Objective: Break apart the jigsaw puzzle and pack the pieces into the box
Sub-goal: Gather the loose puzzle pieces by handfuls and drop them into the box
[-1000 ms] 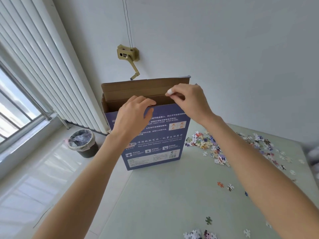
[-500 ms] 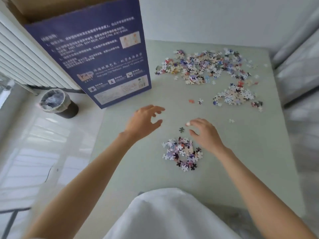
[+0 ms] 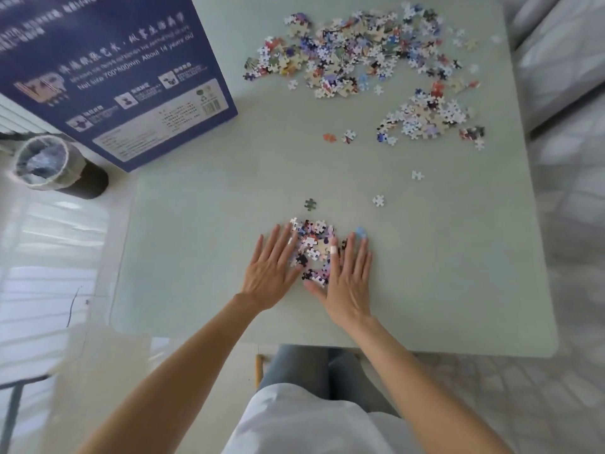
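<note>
- Nearest, a white cloth garment (image 3: 311, 424) and grey-blue trousers (image 3: 314, 368) fill the bottom middle of the view, by the near edge of the smooth, pale green table (image 3: 209, 244) with its rounded corners.
- The left hand (image 3: 272, 269) lies flat on the table, fingers straight and together, its fingertips touching the left side of a small heap of loose cardboard jigsaw pieces (image 3: 313, 245); it grasps nothing.
- The right hand (image 3: 347, 277) lies flat in the same way against the right side of that heap, fingers straight, thumb spread under the near pieces; it also grasps nothing.
- Half a second ago both hands hovered with fingers loosely curled beside the heap; now they are down and flattened, bracketing it.
- Just beyond the heap lies a single dark green piece (image 3: 310, 204), with two white pieces (image 3: 378, 200) further right.
- To the left, on the glossy white floor, stands a round dark waste bin (image 3: 59, 165) lined with a crinkled plastic bag.
- At far left the tall dark blue printed cardboard box (image 3: 108, 70) stands upright on the table, well apart from the hands.
- At far right a wide scatter of multicoloured pieces (image 3: 360, 57) spreads over the table, with a smaller, paler cluster (image 3: 429, 117) nearer.
</note>
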Action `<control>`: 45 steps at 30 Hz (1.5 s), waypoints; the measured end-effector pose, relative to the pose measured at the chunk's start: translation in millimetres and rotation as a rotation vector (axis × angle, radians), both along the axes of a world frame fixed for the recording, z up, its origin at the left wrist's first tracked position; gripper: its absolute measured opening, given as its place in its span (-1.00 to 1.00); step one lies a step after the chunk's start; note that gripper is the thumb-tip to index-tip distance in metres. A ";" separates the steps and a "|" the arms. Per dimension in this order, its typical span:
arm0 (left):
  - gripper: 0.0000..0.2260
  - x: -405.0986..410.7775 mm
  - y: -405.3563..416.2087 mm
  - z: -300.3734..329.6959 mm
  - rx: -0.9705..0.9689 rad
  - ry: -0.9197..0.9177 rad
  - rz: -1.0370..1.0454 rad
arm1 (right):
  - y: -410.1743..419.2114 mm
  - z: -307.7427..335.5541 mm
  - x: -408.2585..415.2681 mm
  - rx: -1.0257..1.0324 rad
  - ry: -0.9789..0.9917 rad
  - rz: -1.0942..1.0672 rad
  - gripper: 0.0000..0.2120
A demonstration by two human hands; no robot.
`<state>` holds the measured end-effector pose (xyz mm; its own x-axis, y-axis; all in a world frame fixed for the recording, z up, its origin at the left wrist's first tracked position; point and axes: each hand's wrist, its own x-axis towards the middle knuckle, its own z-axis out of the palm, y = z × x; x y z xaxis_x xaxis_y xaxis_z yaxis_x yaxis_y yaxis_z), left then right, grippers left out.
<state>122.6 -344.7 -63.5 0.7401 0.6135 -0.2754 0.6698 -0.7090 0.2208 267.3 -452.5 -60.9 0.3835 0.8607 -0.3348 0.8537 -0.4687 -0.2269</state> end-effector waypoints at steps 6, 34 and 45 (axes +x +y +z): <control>-0.51 46.6 41.9 -10.7 0.038 -0.073 -0.063 | 56.1 -8.0 76.9 0.102 -0.059 -0.062 -0.17; -0.62 272.7 238.1 10.9 -0.080 -0.448 0.135 | 171.3 0.6 273.1 0.277 0.328 0.142 -0.39; -0.54 374.3 306.7 7.7 0.043 -0.321 -0.046 | 249.3 4.1 477.3 0.417 -0.016 -0.084 -0.55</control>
